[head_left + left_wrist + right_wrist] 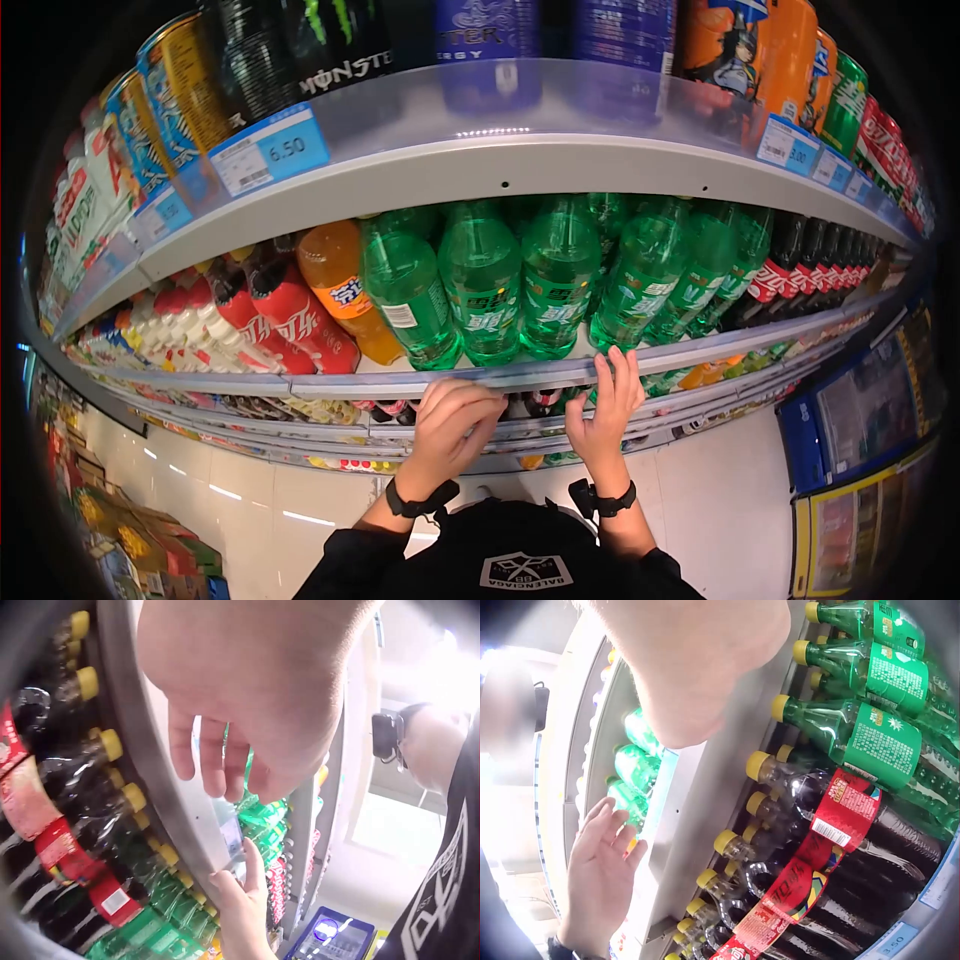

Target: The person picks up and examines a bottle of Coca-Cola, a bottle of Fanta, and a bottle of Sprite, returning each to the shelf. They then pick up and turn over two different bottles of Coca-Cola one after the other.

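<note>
In the head view my left hand [455, 428] is at the shelf's front edge [500, 376], below green bottles [480, 290], its fingers loosely bent and holding nothing. To its right, my right hand [606, 405] points its fingers up at the same edge, beneath another green bottle [643, 275]; whether they touch the edge is unclear. The left wrist view has my left hand [240, 690] large at the top, fingers hanging, and my right hand [247, 911] below. From the right wrist, my right hand [697, 667] hides its own fingers, while my left hand [600, 881] shows spread fingers.
An upper shelf [500, 165] with energy drink cans crosses above the bottles. Orange [345, 285] and red-labelled bottles [295, 315] stand left of the green ones, dark bottles [790, 265] right. More shelves lie below. Blue and yellow-framed units [860, 400] stand at right.
</note>
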`<state>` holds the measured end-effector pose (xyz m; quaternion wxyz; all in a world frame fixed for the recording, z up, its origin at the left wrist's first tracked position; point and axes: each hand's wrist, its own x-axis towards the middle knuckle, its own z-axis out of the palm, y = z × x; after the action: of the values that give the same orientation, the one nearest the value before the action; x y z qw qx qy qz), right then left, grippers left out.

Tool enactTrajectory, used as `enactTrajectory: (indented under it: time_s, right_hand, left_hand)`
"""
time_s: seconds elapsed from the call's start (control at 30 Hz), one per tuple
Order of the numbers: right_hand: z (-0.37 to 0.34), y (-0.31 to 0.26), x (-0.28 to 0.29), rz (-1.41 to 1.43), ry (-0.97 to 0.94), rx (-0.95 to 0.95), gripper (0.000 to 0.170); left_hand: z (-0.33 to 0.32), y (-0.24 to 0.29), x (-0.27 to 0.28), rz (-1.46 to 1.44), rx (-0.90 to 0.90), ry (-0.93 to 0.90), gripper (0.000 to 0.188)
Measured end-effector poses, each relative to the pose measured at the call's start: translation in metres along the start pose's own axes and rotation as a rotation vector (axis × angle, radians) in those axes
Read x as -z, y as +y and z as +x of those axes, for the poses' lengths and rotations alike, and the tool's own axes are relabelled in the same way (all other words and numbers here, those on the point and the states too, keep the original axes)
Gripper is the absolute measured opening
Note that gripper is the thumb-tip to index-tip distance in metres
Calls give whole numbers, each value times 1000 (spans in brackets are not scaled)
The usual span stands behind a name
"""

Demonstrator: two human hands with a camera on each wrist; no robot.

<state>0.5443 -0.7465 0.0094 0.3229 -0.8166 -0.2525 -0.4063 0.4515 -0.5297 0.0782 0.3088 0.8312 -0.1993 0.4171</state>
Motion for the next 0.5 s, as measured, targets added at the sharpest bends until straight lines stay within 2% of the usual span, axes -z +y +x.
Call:
enactTrajectory:
  time_s: [0.13, 0.27, 0.37, 0.5]
  right_hand:
    - [2, -1, 3, 0, -18, 0, 68]
    - [3, 2, 8, -16, -47, 24, 70]
    - [4, 4, 12, -27, -66, 38, 70]
    - [5, 6, 16, -23, -71, 63, 68]
  left_hand:
    - [19, 13, -17, 125, -37, 165, 24]
    - [68, 39, -9, 341, 1, 348, 51]
    - [105, 36, -4, 460, 0, 358, 71]
    - [129, 45, 2, 474, 51, 333, 80]
